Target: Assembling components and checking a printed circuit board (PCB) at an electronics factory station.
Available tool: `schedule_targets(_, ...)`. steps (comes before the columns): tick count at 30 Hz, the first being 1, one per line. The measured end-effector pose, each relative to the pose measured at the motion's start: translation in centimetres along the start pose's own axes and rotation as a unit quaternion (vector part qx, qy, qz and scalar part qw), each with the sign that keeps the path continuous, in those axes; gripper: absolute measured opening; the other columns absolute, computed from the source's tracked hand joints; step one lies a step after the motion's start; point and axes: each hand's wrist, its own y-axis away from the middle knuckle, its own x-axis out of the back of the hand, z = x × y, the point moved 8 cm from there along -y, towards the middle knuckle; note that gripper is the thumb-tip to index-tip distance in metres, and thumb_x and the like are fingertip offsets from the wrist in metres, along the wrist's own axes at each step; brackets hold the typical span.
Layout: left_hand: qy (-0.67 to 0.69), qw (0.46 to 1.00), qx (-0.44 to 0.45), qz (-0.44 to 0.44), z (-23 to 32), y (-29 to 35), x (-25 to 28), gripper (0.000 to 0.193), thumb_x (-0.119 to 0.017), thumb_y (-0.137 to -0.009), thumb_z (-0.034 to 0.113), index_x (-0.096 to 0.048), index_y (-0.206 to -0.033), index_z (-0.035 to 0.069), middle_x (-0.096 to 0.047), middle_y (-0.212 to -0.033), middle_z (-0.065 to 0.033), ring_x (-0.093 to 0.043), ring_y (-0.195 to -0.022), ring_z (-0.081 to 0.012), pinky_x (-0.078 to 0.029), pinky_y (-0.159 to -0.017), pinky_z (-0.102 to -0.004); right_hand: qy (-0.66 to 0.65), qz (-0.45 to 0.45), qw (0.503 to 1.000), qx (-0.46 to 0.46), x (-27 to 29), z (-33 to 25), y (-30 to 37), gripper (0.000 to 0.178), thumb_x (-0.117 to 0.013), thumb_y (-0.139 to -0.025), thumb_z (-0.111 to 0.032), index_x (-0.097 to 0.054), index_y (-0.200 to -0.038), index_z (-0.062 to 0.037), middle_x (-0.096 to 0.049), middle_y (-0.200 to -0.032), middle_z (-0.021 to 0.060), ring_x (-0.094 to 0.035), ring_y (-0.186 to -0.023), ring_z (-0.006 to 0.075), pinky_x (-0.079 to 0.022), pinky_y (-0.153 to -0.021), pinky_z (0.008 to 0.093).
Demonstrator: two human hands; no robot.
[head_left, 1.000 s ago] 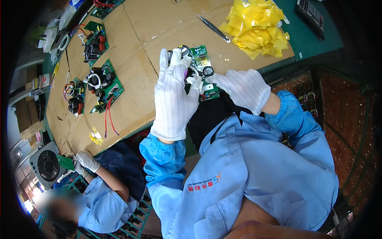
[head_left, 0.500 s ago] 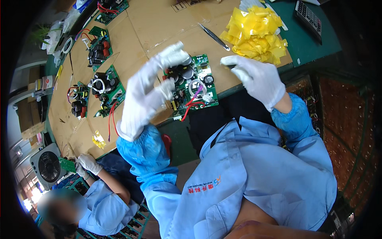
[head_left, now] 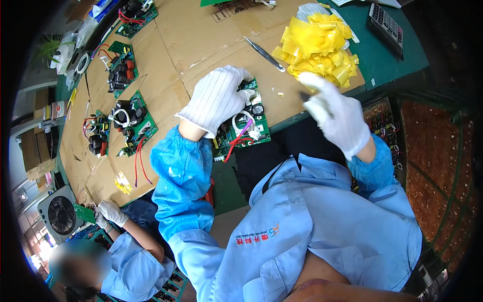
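Observation:
A green circuit board (head_left: 260, 122) with a white ring-shaped coil and red and purple wires lies at the table's near edge. My white-gloved left hand (head_left: 216, 98) comes down over its left part, fingers curled around the tall components there and hiding them. To the right of the board, my gloved right hand (head_left: 339, 113) is raised with its fingers pinched. A small dark object (head_left: 304, 96) pokes out between those fingertips; motion blur hides its kind.
Beyond the board lie tweezers (head_left: 264, 54) and a heap of yellow tape pieces (head_left: 319, 48). Several other circuit boards (head_left: 133, 123) stand on the left. A calculator (head_left: 386, 27) is at far right. A co-worker's gloved hands (head_left: 111, 213) hold a green board at lower left.
My left hand, spread above the board before, has come down and closed over its components. My right hand has moved slightly right and nearer to me, still pinching the dark object.

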Motion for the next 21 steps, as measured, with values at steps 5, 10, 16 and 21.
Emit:
schedule_targets(5, -0.007, 0.996, -0.047, 0.074, 0.6, 0.4, 0.0, 0.023, -0.07, -0.086, 0.02, -0.074, -0.103, 0.006, -0.07, -0.093, -0.0183, -0.066, -0.091, -0.0368, -0.052, -0.081, -0.0443, 0.066, -0.137, 0.98, 0.128, -6.4, 0.5, -3.4, 0.025, -0.055, -0.099, -0.03, -0.058, -0.12, -0.0178, -0.071, -0.084, 0.0145, -0.069, -0.076, 0.0346, -0.053, -0.064, 0.0462)
schedule_targets(10, -0.001, 0.99, -0.038, 0.133, 0.3, 0.6, -0.5, 0.016, -0.068, -0.087, 0.017, -0.075, -0.099, 0.01, -0.071, -0.087, -0.0143, -0.067, -0.087, -0.0346, -0.053, -0.077, -0.043, 0.131, -0.249, 0.949, 0.14, -8.1, 0.6, -4.6, 0.028, -0.051, -0.099, -0.03, -0.057, -0.124, -0.0187, -0.069, -0.083, 0.0167, -0.068, -0.076, 0.0391, -0.052, -0.066, 0.0509)
schedule_targets(16, 0.022, 0.99, -0.007, 0.138, 0.1, 0.6, -0.2, 0.015, -0.069, -0.086, 0.018, -0.075, -0.098, 0.01, -0.071, -0.087, -0.0148, -0.067, -0.084, -0.0348, -0.053, -0.074, -0.0432, 0.147, -0.302, 0.934, 0.124, -8.5, 1.2, -4.5, 0.031, -0.056, -0.098, -0.028, -0.058, -0.128, -0.0226, -0.07, -0.086, 0.0158, -0.067, -0.076, 0.039, -0.052, -0.067, 0.0516)
schedule_targets(21, 0.021, 0.99, -0.002, 0.138, 0.2, 0.6, -0.1, 0.016, -0.07, -0.085, 0.018, -0.075, -0.098, 0.01, -0.07, -0.085, -0.0157, -0.067, -0.082, -0.0354, -0.053, -0.073, -0.0437, 0.135, -0.291, 0.94, 0.115, -8.2, 0.8, -4.7, 0.033, -0.057, -0.097, -0.028, -0.058, -0.13, -0.0246, -0.071, -0.09, 0.0144, -0.068, -0.077, 0.0396, -0.053, -0.068, 0.0512)
